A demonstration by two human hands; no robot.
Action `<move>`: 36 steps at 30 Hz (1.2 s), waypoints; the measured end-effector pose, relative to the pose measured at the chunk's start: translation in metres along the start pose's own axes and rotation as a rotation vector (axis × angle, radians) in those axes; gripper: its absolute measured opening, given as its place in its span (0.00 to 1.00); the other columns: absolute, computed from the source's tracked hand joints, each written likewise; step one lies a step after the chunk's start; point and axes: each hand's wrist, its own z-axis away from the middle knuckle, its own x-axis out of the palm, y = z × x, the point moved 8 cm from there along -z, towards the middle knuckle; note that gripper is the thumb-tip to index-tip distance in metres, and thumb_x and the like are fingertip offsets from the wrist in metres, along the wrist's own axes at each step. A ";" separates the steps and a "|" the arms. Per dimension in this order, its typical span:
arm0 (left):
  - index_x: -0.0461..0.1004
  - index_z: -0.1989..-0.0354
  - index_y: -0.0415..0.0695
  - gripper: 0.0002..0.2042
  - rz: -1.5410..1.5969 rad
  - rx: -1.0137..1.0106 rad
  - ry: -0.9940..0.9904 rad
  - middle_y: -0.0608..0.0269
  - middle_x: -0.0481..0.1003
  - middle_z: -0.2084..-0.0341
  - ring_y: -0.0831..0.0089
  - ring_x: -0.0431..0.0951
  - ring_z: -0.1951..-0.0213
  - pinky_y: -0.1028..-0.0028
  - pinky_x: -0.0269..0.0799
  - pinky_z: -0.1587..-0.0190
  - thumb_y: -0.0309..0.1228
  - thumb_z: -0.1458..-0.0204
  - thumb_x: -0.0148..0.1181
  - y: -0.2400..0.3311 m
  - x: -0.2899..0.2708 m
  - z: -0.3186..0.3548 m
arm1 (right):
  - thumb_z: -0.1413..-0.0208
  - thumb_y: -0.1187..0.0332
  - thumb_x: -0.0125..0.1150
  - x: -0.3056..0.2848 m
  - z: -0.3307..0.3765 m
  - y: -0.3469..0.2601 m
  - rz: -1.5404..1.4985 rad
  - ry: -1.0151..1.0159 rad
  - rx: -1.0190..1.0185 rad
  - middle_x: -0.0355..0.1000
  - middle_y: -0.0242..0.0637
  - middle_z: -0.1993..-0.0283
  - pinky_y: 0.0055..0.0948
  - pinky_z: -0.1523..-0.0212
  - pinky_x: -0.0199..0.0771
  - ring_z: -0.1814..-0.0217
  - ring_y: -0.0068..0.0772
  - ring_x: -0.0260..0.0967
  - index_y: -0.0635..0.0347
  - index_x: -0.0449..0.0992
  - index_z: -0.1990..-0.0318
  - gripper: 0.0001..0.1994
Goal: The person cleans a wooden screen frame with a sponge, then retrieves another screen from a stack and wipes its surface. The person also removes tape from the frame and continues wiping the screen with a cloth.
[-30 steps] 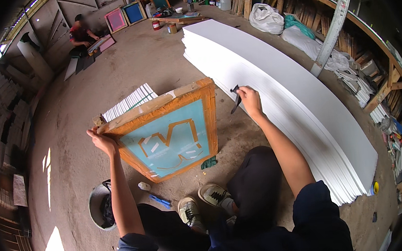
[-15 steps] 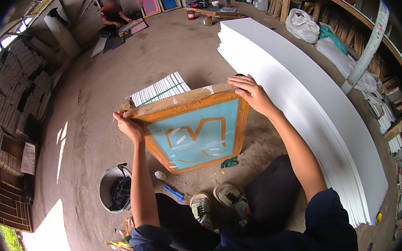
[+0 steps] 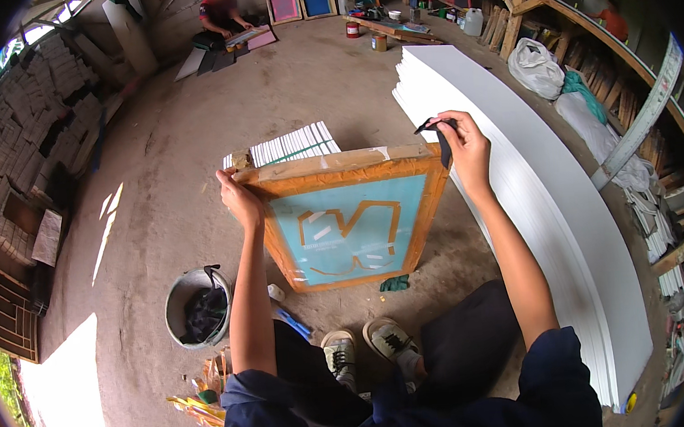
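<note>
A wooden screen-printing frame (image 3: pixel 351 229) with light blue mesh and brown tape stands tilted on the floor before my feet. My left hand (image 3: pixel 241 202) is closed round its upper left corner. By the upper right corner, my right hand (image 3: pixel 469 149) pinches a black cloth (image 3: pixel 444 146) between thumb and fingers. Part of that cloth hangs down beside the frame's edge. Behind the frame lies a strapped stack of white boards (image 3: pixel 303 141), its lower part hidden. A dark green cloth (image 3: pixel 394 284) rests at the frame's foot.
A grey bucket (image 3: pixel 173 309) with black cloth inside stands left of my legs, near a blue tool (image 3: pixel 293 323). Tall stacked white sheets (image 3: pixel 552 195) curve along my right. Far off, a person (image 3: pixel 223 16) sits on the floor near coloured screens (image 3: pixel 317 0) and paint cans (image 3: pixel 378 42).
My right hand has left the frame's top edge and lifted slightly to the right, now showing the black cloth in its fingers. My left hand stays on the frame's corner. The view has shifted.
</note>
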 end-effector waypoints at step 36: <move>0.71 0.65 0.31 0.26 -0.008 0.059 -0.078 0.43 0.72 0.77 0.56 0.70 0.73 0.65 0.65 0.63 0.44 0.37 0.31 0.007 0.011 0.004 | 0.47 0.81 0.53 0.017 0.065 -0.006 0.790 -0.171 -0.402 0.69 0.42 0.52 0.33 0.47 0.71 0.45 0.41 0.65 0.69 0.73 0.55 0.12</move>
